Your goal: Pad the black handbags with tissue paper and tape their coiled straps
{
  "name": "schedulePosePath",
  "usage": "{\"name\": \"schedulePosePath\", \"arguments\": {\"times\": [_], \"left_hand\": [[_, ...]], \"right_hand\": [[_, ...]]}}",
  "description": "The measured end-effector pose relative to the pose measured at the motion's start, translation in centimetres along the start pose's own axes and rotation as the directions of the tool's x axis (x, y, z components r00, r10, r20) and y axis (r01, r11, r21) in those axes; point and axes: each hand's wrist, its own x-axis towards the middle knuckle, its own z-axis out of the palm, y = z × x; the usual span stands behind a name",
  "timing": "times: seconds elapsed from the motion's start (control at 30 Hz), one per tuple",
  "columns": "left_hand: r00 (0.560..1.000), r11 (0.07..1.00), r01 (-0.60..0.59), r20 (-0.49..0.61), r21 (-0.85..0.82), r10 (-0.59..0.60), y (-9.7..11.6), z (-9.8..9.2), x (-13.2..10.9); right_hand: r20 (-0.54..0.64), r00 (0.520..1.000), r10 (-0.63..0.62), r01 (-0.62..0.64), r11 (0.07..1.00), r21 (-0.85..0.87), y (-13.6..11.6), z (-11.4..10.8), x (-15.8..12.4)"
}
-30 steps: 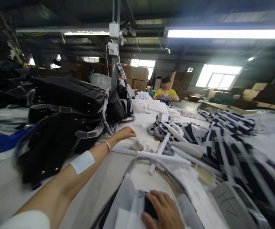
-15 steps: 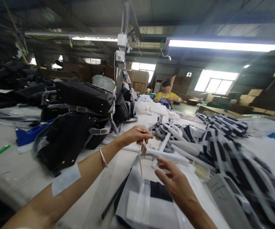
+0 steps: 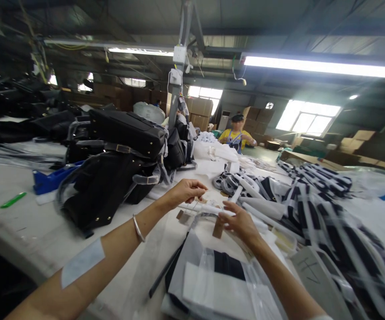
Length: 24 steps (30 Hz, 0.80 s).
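Note:
My left hand (image 3: 185, 191) is raised over the table with its fingers pinched on thin strings from which small brown tags (image 3: 181, 216) hang. My right hand (image 3: 238, 220) is closed on another brown tag (image 3: 218, 229) just to the right of it. Both hands hover above a bag wrapped in clear plastic and white paper (image 3: 216, 279) that lies at the near edge. White paper-wrapped handles (image 3: 246, 186) lie right behind the hands.
Black bags (image 3: 112, 178) are heaped at the left on the white table (image 3: 19, 222). Black-and-white striped bags (image 3: 315, 204) spread over the right side. A blue item (image 3: 50, 178) and a green pen (image 3: 12, 200) lie far left. A person in yellow (image 3: 236, 135) works at the far end.
My left hand picked up stringed tags from the table and lifted them. My right hand left the wrapped bag, rose and closed on a tag.

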Motion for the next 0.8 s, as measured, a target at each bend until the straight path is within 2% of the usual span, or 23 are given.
{"name": "schedulePosePath", "arguments": {"times": [0.07, 0.1, 0.17, 0.2, 0.27, 0.37, 0.5, 0.57, 0.6, 0.67, 0.73, 0.8], "left_hand": [[1.000, 1.000, 0.007, 0.003, -0.020, -0.007, -0.6, -0.2, -0.3], [1.000, 1.000, 0.010, 0.012, -0.030, -0.009, -0.8, -0.2, -0.4], [0.999, 0.999, 0.009, 0.037, -0.049, -0.007, -1.1, 0.3, -0.6], [0.999, 0.998, 0.005, 0.049, -0.056, -0.002, -1.2, 0.6, -0.7], [0.998, 0.998, -0.008, 0.068, -0.065, 0.012, -1.3, 1.3, -0.9], [0.997, 0.997, -0.042, 0.062, -0.069, 0.046, -1.3, 2.0, -1.3], [0.997, 0.995, -0.082, 0.004, -0.060, 0.082, -2.1, 2.2, -2.3], [0.997, 0.996, -0.074, 0.015, -0.047, 0.075, -2.6, 2.3, -3.0], [0.997, 0.997, -0.064, 0.047, -0.043, 0.066, -2.9, 2.5, -3.4], [0.982, 0.998, -0.027, 0.186, -0.049, 0.036, -3.1, 3.0, -4.2], [0.941, 0.998, 0.015, 0.339, -0.069, 0.009, -2.9, 3.5, -4.9], [0.920, 0.996, 0.041, 0.393, -0.080, -0.006, -2.7, 3.8, -5.3]], "right_hand": [[-0.050, 0.997, -0.054, 0.047, 0.991, -0.123, 0.1, 0.0, 0.4], [-0.025, 0.998, -0.052, 0.049, 0.993, -0.104, -0.2, 0.2, 0.2], [0.113, 0.994, 0.000, -0.010, 0.996, 0.084, -1.2, 1.1, -0.7], [0.205, 0.979, 0.019, -0.063, 0.976, 0.210, -1.9, 1.6, -1.3], [0.371, 0.929, -0.020, -0.145, 0.900, 0.412, -3.2, 2.7, -2.5], [0.491, 0.869, -0.062, -0.215, 0.847, 0.486, -4.1, 3.7, -3.4], [0.459, 0.887, 0.057, -0.273, 0.866, 0.419, -3.3, 3.8, -3.5], [0.444, 0.894, 0.059, -0.277, 0.852, 0.443, -3.2, 3.5, -3.6], [0.434, 0.900, 0.051, -0.272, 0.843, 0.465, -3.3, 3.3, -3.8], [0.400, 0.916, 0.029, -0.247, 0.827, 0.505, -3.9, 3.0, -4.2], [0.362, 0.932, 0.002, -0.210, 0.817, 0.537, -4.7, 2.5, -4.4], [0.304, 0.953, -0.019, -0.161, 0.815, 0.557, -5.3, 2.1, -4.5]]}}
